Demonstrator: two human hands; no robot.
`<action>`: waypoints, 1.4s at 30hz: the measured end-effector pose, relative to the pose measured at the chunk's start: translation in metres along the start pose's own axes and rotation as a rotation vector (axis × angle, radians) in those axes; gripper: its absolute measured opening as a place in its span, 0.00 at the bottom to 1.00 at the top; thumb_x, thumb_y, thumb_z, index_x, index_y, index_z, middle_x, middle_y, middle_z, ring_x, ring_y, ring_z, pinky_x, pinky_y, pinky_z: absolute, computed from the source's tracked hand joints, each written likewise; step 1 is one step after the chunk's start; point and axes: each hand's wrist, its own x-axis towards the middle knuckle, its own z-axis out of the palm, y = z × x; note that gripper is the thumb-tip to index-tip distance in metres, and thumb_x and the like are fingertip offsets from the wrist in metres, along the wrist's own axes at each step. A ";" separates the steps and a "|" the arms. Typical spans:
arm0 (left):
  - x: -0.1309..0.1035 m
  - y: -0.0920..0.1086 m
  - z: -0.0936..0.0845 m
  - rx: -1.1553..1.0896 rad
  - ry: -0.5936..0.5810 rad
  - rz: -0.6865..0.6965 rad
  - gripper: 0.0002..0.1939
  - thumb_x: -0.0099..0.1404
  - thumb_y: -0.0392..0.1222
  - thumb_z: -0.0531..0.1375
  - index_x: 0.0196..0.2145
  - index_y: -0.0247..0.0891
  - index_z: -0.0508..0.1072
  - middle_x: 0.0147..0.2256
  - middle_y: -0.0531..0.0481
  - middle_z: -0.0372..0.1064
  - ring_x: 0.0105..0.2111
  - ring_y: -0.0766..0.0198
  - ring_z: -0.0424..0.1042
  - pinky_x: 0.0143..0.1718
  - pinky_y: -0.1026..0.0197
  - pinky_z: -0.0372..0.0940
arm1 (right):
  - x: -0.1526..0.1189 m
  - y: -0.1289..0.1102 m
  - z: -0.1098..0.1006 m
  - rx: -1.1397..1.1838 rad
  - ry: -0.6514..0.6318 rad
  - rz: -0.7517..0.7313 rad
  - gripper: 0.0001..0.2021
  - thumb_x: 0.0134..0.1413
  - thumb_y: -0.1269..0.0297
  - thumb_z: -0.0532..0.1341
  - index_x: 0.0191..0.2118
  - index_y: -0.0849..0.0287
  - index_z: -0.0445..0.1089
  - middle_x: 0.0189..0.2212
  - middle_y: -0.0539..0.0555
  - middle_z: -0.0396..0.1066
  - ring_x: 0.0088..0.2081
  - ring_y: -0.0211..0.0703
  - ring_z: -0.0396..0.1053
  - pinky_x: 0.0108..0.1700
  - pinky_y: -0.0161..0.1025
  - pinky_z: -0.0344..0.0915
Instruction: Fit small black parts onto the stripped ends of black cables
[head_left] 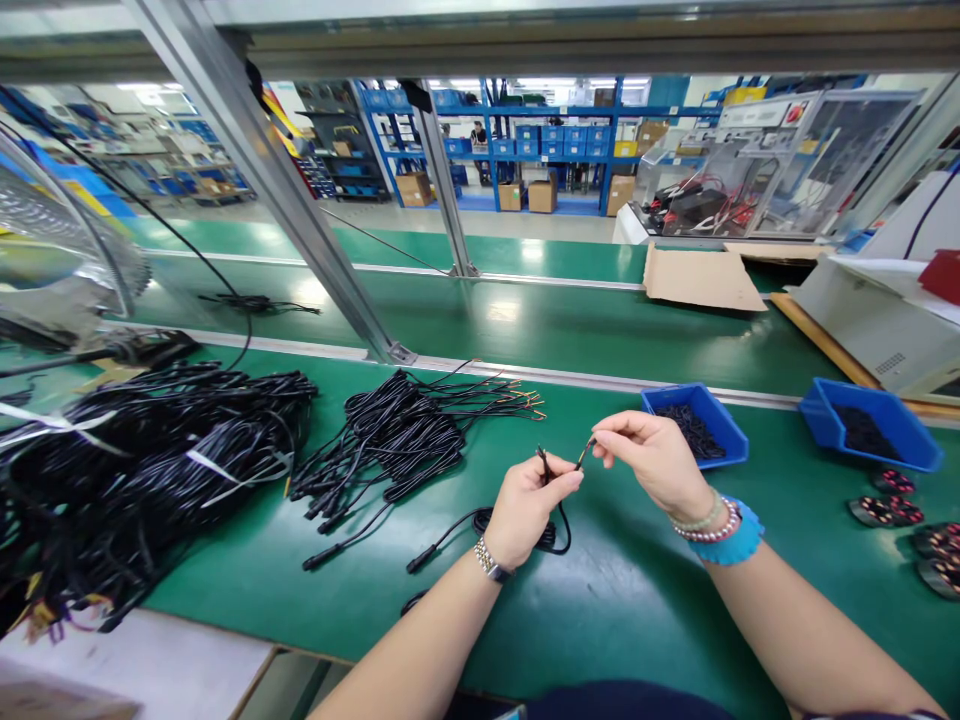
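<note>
My left hand (531,502), with a metal watch on its wrist, pinches a black cable near its stripped end. The cable (564,530) loops down beneath that hand to a coil, and a connector (421,560) lies to the left on the green table (592,610). My right hand (646,452), with bracelets and a blue band on the wrist, closes its thumb and forefinger on the thin wires (586,452) at the cable's tip. Left of my hands lies a bundle of black cables (405,430) with copper-coloured ends pointing right.
A large heap of black cables (150,470) fills the left side. Two blue bins (731,448) (926,458) with small black parts stand at the right, near round copper-wound parts (874,511). A metal post (300,200) rises behind the cables. Cardboard (701,278) lies farther back.
</note>
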 end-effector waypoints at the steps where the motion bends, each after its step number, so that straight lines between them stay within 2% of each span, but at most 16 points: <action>1: 0.000 0.000 0.000 -0.004 0.003 0.000 0.10 0.51 0.44 0.62 0.27 0.33 0.70 0.22 0.53 0.64 0.21 0.73 0.57 0.21 0.68 0.52 | 0.000 0.000 0.001 -0.001 -0.017 0.009 0.07 0.44 0.64 0.62 0.28 0.64 0.69 0.20 0.51 0.69 0.20 0.32 0.63 0.24 0.32 0.61; 4: 0.001 -0.002 0.000 -0.027 0.008 -0.002 0.10 0.51 0.43 0.62 0.27 0.33 0.70 0.22 0.54 0.63 0.19 0.75 0.54 0.20 0.69 0.49 | -0.002 0.003 0.006 0.030 -0.048 0.025 0.08 0.43 0.65 0.62 0.30 0.64 0.68 0.22 0.51 0.68 0.21 0.32 0.64 0.24 0.32 0.62; 7: 0.001 -0.004 0.001 -0.059 0.006 -0.007 0.10 0.52 0.42 0.62 0.27 0.33 0.68 0.22 0.55 0.62 0.18 0.77 0.51 0.18 0.70 0.46 | -0.003 0.008 0.011 0.054 -0.053 0.005 0.11 0.43 0.66 0.62 0.36 0.62 0.65 0.24 0.50 0.68 0.23 0.33 0.65 0.25 0.32 0.63; 11: 0.001 -0.005 0.000 -0.087 -0.010 -0.018 0.10 0.54 0.44 0.60 0.29 0.33 0.68 0.22 0.55 0.62 0.16 0.78 0.47 0.17 0.70 0.43 | -0.003 0.010 0.011 0.041 -0.071 -0.009 0.14 0.44 0.68 0.61 0.40 0.61 0.63 0.25 0.50 0.69 0.23 0.33 0.66 0.26 0.33 0.65; 17: 0.001 -0.002 0.000 -0.132 -0.031 -0.043 0.12 0.55 0.46 0.59 0.30 0.33 0.69 0.23 0.54 0.63 0.16 0.78 0.46 0.16 0.69 0.40 | 0.000 0.004 0.001 0.047 0.080 -0.096 0.14 0.44 0.66 0.62 0.39 0.61 0.63 0.26 0.51 0.70 0.27 0.37 0.68 0.28 0.35 0.67; 25: 0.000 -0.001 0.001 -0.106 -0.048 -0.064 0.14 0.53 0.47 0.60 0.30 0.32 0.69 0.22 0.53 0.63 0.16 0.77 0.47 0.17 0.68 0.40 | 0.000 0.000 0.002 0.043 0.090 -0.113 0.14 0.44 0.65 0.62 0.39 0.61 0.64 0.26 0.51 0.70 0.27 0.36 0.68 0.29 0.36 0.67; 29: 0.001 -0.001 0.000 -0.102 -0.055 -0.065 0.14 0.54 0.47 0.60 0.30 0.32 0.68 0.22 0.54 0.63 0.16 0.77 0.46 0.17 0.68 0.40 | 0.001 -0.001 0.000 0.007 0.049 -0.089 0.15 0.44 0.65 0.62 0.40 0.61 0.63 0.26 0.51 0.70 0.25 0.35 0.67 0.28 0.36 0.66; 33: 0.001 -0.002 0.001 -0.105 -0.067 -0.061 0.14 0.55 0.47 0.59 0.31 0.32 0.68 0.22 0.53 0.62 0.16 0.77 0.46 0.17 0.68 0.39 | -0.001 0.002 0.000 -0.031 -0.052 -0.059 0.17 0.44 0.66 0.61 0.42 0.61 0.62 0.26 0.51 0.70 0.24 0.34 0.66 0.28 0.35 0.65; 39: 0.001 -0.002 0.000 -0.089 -0.139 -0.073 0.13 0.56 0.47 0.57 0.30 0.32 0.68 0.21 0.55 0.59 0.16 0.77 0.44 0.17 0.68 0.39 | -0.002 0.012 0.002 -0.063 -0.145 -0.054 0.17 0.44 0.67 0.60 0.44 0.60 0.61 0.28 0.51 0.70 0.29 0.37 0.68 0.31 0.35 0.66; 42: 0.000 0.007 -0.003 -0.066 -0.078 -0.009 0.12 0.59 0.46 0.55 0.32 0.33 0.69 0.23 0.53 0.63 0.19 0.74 0.54 0.20 0.69 0.49 | -0.003 0.009 -0.001 -0.125 -0.098 -0.057 0.14 0.46 0.63 0.60 0.41 0.61 0.66 0.30 0.53 0.70 0.28 0.37 0.67 0.27 0.34 0.65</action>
